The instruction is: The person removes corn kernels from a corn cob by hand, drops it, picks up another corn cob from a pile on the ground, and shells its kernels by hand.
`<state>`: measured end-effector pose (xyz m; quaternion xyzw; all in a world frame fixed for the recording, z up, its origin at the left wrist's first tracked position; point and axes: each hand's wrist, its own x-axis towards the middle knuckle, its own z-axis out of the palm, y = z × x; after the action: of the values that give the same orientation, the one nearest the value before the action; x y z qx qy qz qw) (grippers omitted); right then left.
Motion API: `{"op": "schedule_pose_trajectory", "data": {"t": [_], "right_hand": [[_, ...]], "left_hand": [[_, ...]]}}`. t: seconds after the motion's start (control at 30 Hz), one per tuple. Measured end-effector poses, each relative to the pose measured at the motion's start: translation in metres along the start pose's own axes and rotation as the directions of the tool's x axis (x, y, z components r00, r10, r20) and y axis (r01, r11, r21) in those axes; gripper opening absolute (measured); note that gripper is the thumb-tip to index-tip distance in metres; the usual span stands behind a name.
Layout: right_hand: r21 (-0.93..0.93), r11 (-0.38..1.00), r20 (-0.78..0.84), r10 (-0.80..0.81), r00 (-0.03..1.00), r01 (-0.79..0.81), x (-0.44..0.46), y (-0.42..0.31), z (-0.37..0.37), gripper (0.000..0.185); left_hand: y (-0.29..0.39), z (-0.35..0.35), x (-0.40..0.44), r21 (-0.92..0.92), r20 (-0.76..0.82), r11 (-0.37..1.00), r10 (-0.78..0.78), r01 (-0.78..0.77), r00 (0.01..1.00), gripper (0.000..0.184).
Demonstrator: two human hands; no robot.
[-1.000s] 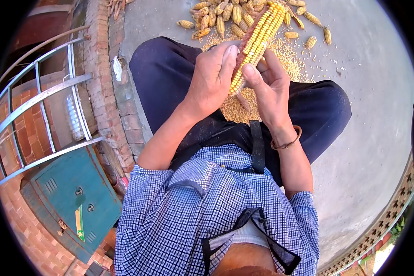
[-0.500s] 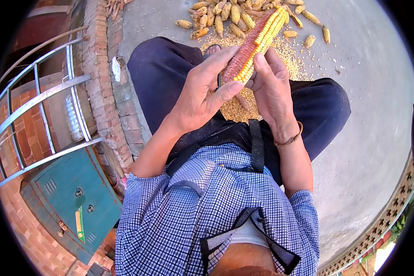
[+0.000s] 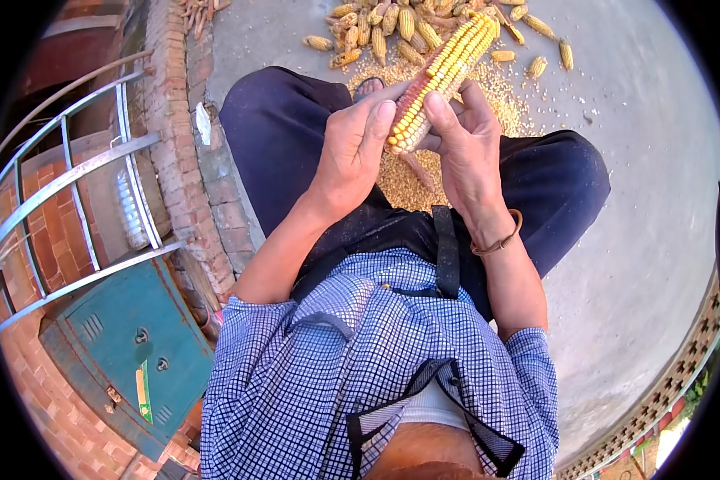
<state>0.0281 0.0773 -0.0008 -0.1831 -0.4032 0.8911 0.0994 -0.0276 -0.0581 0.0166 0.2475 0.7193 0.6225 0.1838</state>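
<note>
An ear of corn (image 3: 448,76) is held slantwise between my two hands above the lap. Rows of yellow kernels face up, and a strip of bare reddish cob shows along its left side. My left hand (image 3: 354,148) is closed on the lower left part of the ear, its thumb beside the lower end. My right hand (image 3: 468,144) grips the right side, thumb lying against the ear and fingers partly hidden behind it. Loose kernels (image 3: 404,192) lie below the hands between my legs, with a reddish cob (image 3: 418,170) among them.
Ahead is a pile of corn ears (image 3: 392,24), with several single ears (image 3: 566,55) to its right on the concrete floor (image 3: 640,200). A brick edging (image 3: 188,160), metal railing (image 3: 72,172) and green metal cabinet (image 3: 140,344) stand at left.
The ear has turned in my hands, so kernel rows now face up where bare reddish cob showed before. My left thumb has drawn back from the lower end of the ear.
</note>
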Motion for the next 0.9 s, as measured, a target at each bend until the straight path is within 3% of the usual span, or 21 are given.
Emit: {"op": "schedule_pose_trajectory", "data": {"t": [0.3,0.4,0.5,0.7,0.8,0.9], "right_hand": [[-0.085,0.993,-0.012,-0.084,0.996,0.083,-0.0016,-0.0021,0.0011,0.049],[-0.062,0.993,0.011,-0.097,0.995,0.097,-0.0017,-0.0023,0.0013,0.047],[-0.069,0.993,0.015,-0.098,0.995,0.099,-0.0007,-0.0015,0.0004,0.045],[-0.117,0.988,0.059,-0.091,0.994,0.097,-0.0017,-0.0001,0.0008,0.043],[-0.085,0.992,0.044,-0.085,0.995,0.088,-0.0011,-0.0028,0.0035,0.042],[-0.030,0.998,0.070,-0.051,0.996,0.053,0.0009,-0.0049,0.0001,0.040]], "left_hand": [[0.0046,0.0006,0.0044,0.017,0.081,1.000,0.007,-0.008,0.997,0.042],[0.0036,0.0025,0.0027,0.025,0.064,0.999,0.019,-0.020,0.998,0.041],[0.0027,0.0036,0.0011,-0.018,0.036,0.998,-0.063,0.063,0.997,0.038],[-0.0041,0.0012,-0.0010,0.018,-0.044,1.000,0.008,-0.008,0.999,0.034],[-0.0008,-0.0023,0.0020,-0.066,-0.023,0.997,-0.041,0.039,0.999,0.033],[0.0057,-0.0017,0.0051,-0.349,0.008,0.909,-0.239,0.227,0.971,0.034]]}}
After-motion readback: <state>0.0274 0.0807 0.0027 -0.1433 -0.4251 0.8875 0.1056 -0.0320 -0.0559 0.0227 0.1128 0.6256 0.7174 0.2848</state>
